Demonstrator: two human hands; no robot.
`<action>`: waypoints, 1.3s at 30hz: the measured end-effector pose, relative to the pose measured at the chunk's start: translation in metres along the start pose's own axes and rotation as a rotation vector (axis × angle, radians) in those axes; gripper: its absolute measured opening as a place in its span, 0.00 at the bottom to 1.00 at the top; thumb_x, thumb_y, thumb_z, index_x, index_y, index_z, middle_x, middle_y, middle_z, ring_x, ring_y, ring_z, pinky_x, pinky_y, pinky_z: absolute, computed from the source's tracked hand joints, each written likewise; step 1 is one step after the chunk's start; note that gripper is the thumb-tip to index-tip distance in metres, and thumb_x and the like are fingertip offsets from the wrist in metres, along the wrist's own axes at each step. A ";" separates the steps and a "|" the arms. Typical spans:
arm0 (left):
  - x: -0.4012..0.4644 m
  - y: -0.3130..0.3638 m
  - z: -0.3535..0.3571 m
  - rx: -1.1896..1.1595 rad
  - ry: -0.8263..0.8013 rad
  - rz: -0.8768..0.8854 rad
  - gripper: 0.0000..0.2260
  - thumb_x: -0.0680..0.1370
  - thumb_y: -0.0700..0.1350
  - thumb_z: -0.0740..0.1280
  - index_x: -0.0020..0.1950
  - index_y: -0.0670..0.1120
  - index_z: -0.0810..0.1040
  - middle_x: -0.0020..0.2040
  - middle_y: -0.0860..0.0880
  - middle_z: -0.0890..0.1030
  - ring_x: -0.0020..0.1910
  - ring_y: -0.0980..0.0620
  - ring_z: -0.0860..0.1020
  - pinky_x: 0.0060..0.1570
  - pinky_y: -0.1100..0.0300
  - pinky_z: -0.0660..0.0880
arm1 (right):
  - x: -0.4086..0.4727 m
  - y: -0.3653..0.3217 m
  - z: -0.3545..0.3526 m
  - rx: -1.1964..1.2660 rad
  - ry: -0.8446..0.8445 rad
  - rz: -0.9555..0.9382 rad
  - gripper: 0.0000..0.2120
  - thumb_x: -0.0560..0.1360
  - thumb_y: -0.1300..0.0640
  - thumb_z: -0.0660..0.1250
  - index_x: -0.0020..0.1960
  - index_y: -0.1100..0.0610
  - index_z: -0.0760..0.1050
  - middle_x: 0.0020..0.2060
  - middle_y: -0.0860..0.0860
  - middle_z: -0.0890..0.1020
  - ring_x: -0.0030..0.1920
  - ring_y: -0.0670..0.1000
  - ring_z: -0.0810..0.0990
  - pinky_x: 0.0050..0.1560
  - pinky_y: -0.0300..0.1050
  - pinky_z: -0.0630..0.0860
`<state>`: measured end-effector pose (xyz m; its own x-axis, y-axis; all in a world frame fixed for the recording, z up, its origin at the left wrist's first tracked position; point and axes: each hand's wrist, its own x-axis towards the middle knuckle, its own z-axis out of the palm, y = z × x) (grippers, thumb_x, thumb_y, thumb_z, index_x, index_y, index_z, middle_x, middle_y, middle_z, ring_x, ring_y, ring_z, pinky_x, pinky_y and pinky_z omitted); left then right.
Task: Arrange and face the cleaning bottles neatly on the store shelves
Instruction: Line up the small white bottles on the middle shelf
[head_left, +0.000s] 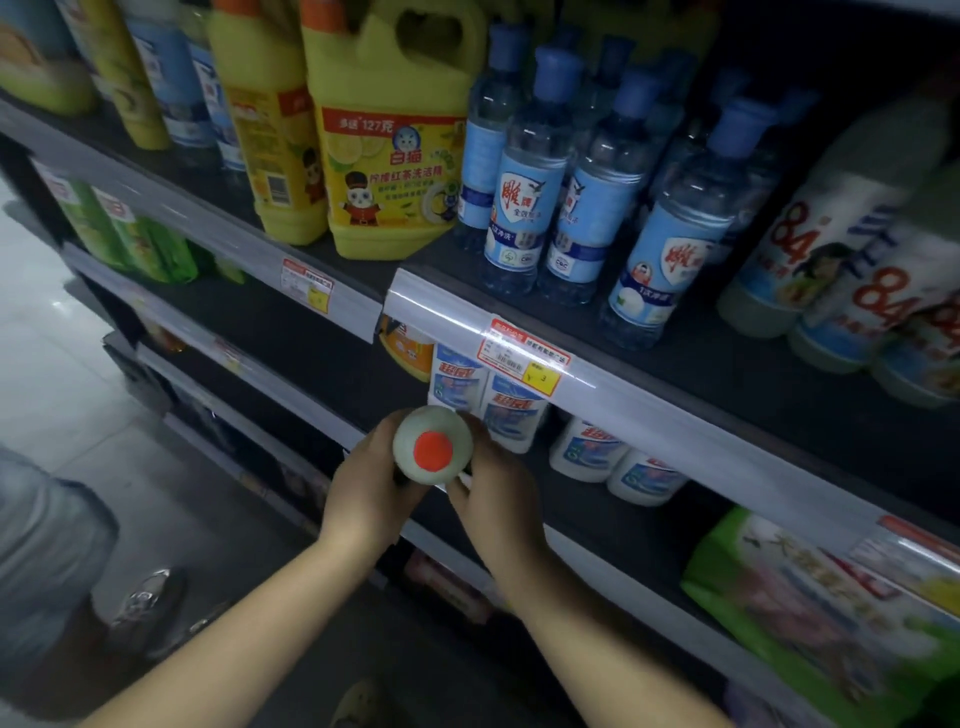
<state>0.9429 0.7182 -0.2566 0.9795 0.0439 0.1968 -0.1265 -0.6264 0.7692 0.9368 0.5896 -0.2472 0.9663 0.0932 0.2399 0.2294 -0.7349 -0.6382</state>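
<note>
Shelving (613, 374): dark tiers with pale price rails, running from 10 o'clock down to 4 o'clock across the view.

Upper tier, 12 o'clock: yellow handled jugs (389, 156), label facing out. To their 3 o'clock, clear bottles with blue caps and blue labels (530, 171), in staggered rows. At far 3 o'clock, white "84" bottles (821, 249), blurred.

Middle tier: white bottles with blue-red labels (498, 405), just at 1 o'clock of the hands.

Held bottle (432, 447), view centre, in front of the middle tier's rail: seen end-on from above, pale grey-white rounded shoulder, round orange-red cap. Body hidden; label probably not readable from here.

Left hand (369, 488): fingers curled round the bottle from 9 o'clock.
Right hand (493, 493): fingers curled against it from 3 o'clock.
</note>
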 end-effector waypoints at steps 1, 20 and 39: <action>-0.004 0.006 -0.004 0.005 0.011 0.021 0.23 0.69 0.46 0.74 0.62 0.52 0.72 0.50 0.58 0.75 0.48 0.59 0.73 0.41 0.67 0.67 | -0.004 -0.003 -0.009 -0.040 0.011 -0.039 0.23 0.72 0.58 0.69 0.66 0.52 0.70 0.59 0.50 0.79 0.61 0.50 0.76 0.58 0.41 0.72; -0.034 0.213 -0.032 0.005 -0.037 0.575 0.31 0.65 0.49 0.75 0.66 0.51 0.69 0.51 0.54 0.80 0.47 0.51 0.79 0.45 0.51 0.77 | -0.074 -0.033 -0.229 -0.178 0.321 -0.123 0.22 0.71 0.52 0.71 0.62 0.52 0.70 0.46 0.52 0.82 0.47 0.53 0.80 0.44 0.53 0.78; -0.027 0.352 0.115 0.030 -0.395 0.808 0.32 0.68 0.51 0.74 0.68 0.52 0.64 0.63 0.49 0.75 0.60 0.48 0.75 0.56 0.52 0.74 | -0.134 0.072 -0.345 -0.265 0.576 0.313 0.17 0.70 0.52 0.72 0.57 0.54 0.74 0.50 0.52 0.83 0.50 0.53 0.81 0.47 0.50 0.78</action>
<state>0.8899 0.4073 -0.0613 0.5769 -0.6861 0.4432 -0.8014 -0.3706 0.4694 0.7831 0.2923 -0.0729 0.7497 -0.4661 0.4698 -0.1563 -0.8145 -0.5587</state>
